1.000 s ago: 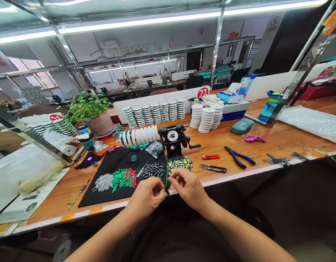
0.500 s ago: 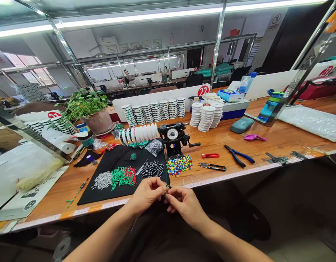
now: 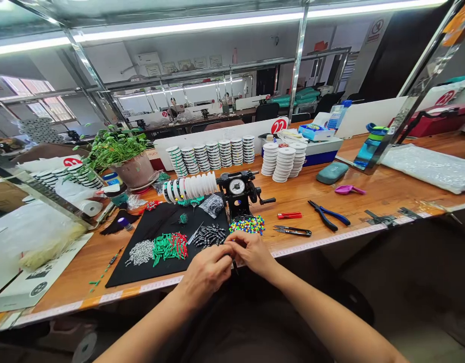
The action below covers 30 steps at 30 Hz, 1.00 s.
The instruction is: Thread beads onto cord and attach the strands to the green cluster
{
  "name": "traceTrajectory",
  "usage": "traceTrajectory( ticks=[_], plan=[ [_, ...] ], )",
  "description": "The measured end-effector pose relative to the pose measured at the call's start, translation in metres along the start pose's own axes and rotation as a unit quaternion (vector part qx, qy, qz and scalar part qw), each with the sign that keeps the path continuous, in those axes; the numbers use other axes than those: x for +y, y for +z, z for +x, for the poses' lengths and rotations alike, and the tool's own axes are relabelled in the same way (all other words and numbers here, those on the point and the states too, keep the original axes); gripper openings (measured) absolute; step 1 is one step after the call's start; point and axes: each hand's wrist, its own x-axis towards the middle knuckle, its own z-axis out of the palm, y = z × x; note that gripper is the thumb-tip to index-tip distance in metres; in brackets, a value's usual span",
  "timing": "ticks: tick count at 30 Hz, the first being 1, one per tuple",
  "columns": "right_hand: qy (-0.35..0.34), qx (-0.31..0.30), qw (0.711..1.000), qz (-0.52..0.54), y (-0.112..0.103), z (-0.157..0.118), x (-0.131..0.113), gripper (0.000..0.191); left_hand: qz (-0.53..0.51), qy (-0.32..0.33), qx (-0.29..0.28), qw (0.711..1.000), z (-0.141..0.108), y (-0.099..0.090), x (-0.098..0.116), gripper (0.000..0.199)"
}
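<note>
My left hand [image 3: 210,269] and my right hand [image 3: 252,252] meet at the table's front edge, both with fingers pinched together. What they hold is hidden between the fingertips; a short dark end hangs just below. Right behind them lie small multicoloured beads [image 3: 255,223], partly covered by my right hand. On the black mat [image 3: 122,269] are black pieces [image 3: 210,236], green and red tubes [image 3: 165,248] and silvery pieces [image 3: 140,251]. Beyond the beads stands a black hand-cranked machine [image 3: 238,194] bearing a row of white spools [image 3: 194,186].
Black snips [image 3: 293,231], a red tool [image 3: 289,215] and blue-handled pliers [image 3: 329,215] lie to the right. Stacked white spools [image 3: 283,164], a teal case [image 3: 332,172] and a pink scoop [image 3: 349,189] are farther back. A potted plant [image 3: 132,169] stands at the back left.
My left hand has turned so its back faces up, and my right hand has risen slightly towards the beads. Both hands stay pinched together. The view has shifted slightly.
</note>
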Motion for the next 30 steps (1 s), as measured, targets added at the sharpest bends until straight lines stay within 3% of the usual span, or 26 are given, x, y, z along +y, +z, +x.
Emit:
traceTrajectory(
  ticks=[2, 4, 7, 10, 13, 16, 17, 19, 22, 24, 26, 28, 30],
  plan=[
    [0.009, 0.037, 0.999, -0.004, 0.001, -0.004, -0.003, 0.017, -0.073, -0.082, -0.003, 0.994, 0.002, 0.0, 0.002, 0.017],
    [0.012, 0.095, 0.995, -0.017, 0.001, -0.017, -0.01, 0.016, -0.19, -0.208, -0.006, 0.959, 0.005, -0.001, 0.004, 0.012],
    [0.014, 0.135, 0.99, -0.048, -0.001, -0.042, -0.025, 0.021, -0.395, -0.367, -0.025, 0.842, 0.007, -0.002, 0.008, 0.019],
    [0.059, 0.069, 0.996, -0.026, 0.001, -0.059, -0.033, 0.021, -0.529, -0.438, -0.027, 0.726, 0.007, -0.001, 0.01, 0.032],
    [0.18, 0.0, 0.976, 0.127, 0.011, -0.064, -0.028, 0.023, -0.572, -0.454, -0.015, 0.683, 0.007, 0.003, 0.011, 0.039],
    [0.263, -0.005, 0.931, 0.253, 0.023, -0.064, -0.02, 0.036, -0.557, -0.446, -0.018, 0.7, 0.006, 0.006, 0.011, 0.041],
    [0.269, 0.004, 0.927, 0.26, 0.025, -0.064, -0.018, 0.037, -0.548, -0.439, -0.022, 0.712, 0.005, 0.006, 0.011, 0.04],
    [0.237, 0.023, 0.948, 0.211, 0.028, -0.067, -0.018, 0.029, -0.522, -0.413, -0.027, 0.746, 0.005, 0.007, 0.01, 0.036],
    [0.062, 0.066, 0.996, 0.02, 0.023, -0.071, -0.022, 0.016, -0.408, -0.347, -0.011, 0.844, 0.002, 0.005, 0.011, 0.021],
    [-0.075, 0.082, 0.99, -0.087, 0.017, -0.07, -0.024, 0.016, -0.295, -0.283, -0.007, 0.912, 0.0, 0.002, 0.012, 0.011],
    [-0.152, 0.071, 0.978, -0.122, 0.01, -0.063, -0.024, 0.017, -0.199, -0.216, -0.013, 0.956, -0.002, 0.0, 0.012, 0.011],
    [-0.14, 0.049, 0.983, -0.106, 0.004, -0.052, -0.022, 0.016, -0.119, -0.145, -0.016, 0.982, -0.004, 0.0, 0.01, 0.014],
    [-0.056, 0.026, 0.996, -0.063, -0.002, -0.038, -0.019, 0.016, -0.045, -0.062, -0.015, 0.997, -0.005, 0.0, 0.006, 0.018]
  ],
)
